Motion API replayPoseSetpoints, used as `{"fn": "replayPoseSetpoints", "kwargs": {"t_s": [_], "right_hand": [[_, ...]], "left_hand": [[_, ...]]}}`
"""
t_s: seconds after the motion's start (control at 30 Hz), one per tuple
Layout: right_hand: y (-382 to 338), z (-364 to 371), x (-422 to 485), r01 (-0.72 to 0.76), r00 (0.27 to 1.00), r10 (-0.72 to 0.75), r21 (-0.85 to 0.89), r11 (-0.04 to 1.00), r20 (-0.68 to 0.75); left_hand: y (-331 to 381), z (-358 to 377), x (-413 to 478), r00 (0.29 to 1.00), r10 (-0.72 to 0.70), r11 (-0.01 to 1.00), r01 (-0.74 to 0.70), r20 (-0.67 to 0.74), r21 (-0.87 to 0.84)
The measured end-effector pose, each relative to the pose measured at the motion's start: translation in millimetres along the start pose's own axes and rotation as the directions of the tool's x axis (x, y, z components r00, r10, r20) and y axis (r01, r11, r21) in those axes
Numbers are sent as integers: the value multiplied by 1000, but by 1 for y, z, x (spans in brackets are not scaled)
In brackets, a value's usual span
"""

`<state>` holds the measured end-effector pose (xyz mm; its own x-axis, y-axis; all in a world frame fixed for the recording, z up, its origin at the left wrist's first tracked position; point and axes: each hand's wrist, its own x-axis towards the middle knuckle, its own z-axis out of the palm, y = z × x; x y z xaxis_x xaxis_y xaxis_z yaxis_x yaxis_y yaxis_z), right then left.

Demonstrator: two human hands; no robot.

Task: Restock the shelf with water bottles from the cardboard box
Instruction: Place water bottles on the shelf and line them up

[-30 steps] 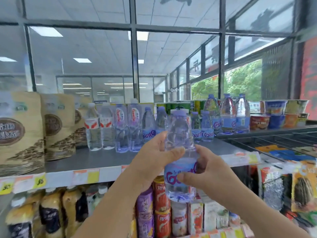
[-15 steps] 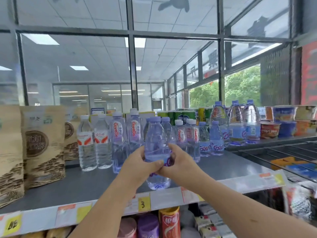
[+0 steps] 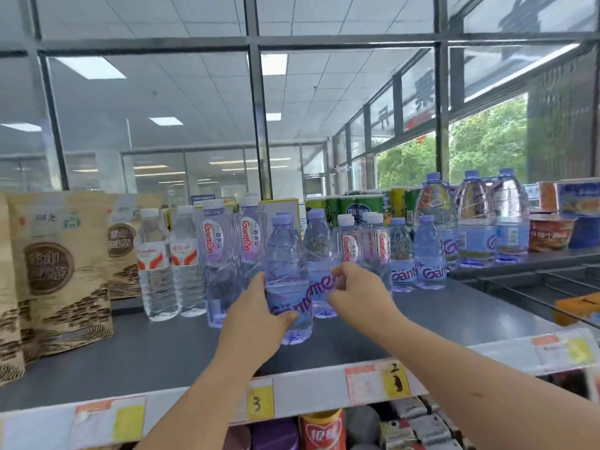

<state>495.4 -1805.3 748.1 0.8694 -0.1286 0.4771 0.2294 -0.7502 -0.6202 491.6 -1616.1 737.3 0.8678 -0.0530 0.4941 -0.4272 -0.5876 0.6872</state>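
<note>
A clear water bottle (image 3: 287, 277) with a lilac cap and a blue-purple label stands upright on the grey shelf (image 3: 162, 352), in front of the bottle row. My left hand (image 3: 259, 315) grips its lower left side, thumb across the label. My right hand (image 3: 355, 298) is just right of it, off the bottle, with loosely curled fingertips touching the label of the bottle behind (image 3: 319, 254). More matching bottles (image 3: 428, 254) stand to the right. The cardboard box is out of view.
Tall bottles with white caps (image 3: 156, 264) and brown paper bags (image 3: 61, 271) stand at the left. Large bottles (image 3: 474, 219), green cans (image 3: 357, 207) and noodle cups (image 3: 550, 232) fill the right. Price tags (image 3: 259, 402) line the shelf edge, and a wire rack (image 3: 535, 287) lies to the right.
The bottle went from mid-air in both hands down onto the shelf, further back. My right hand has come off it; my left hand still grips it.
</note>
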Motion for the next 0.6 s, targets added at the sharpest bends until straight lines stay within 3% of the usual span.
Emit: {"fn": "replayPoseSetpoints", "kwargs": {"t_s": [0.1, 0.2, 0.27, 0.37, 0.6], "right_hand": [[-2, 2, 16, 18, 983, -32, -76, 997, -183], [-15, -7, 38, 183, 928, -194, -62, 981, -319], [-28, -16, 57, 262, 915, -271, -70, 963, -300], [-42, -22, 78, 231, 950, -245, -92, 969, -193], [-27, -5, 74, 254, 949, -276, -151, 955, -154]], "left_hand": [[2, 8, -3, 995, -6, 982, 24, -95, 187], [9, 16, -2, 986, 22, 959, 26, -167, 281], [13, 21, 3, 982, 13, 947, 47, -186, 317], [18, 27, 13, 981, -28, 938, 91, -190, 334], [14, 35, 34, 986, -42, 912, 105, -163, 396]]}}
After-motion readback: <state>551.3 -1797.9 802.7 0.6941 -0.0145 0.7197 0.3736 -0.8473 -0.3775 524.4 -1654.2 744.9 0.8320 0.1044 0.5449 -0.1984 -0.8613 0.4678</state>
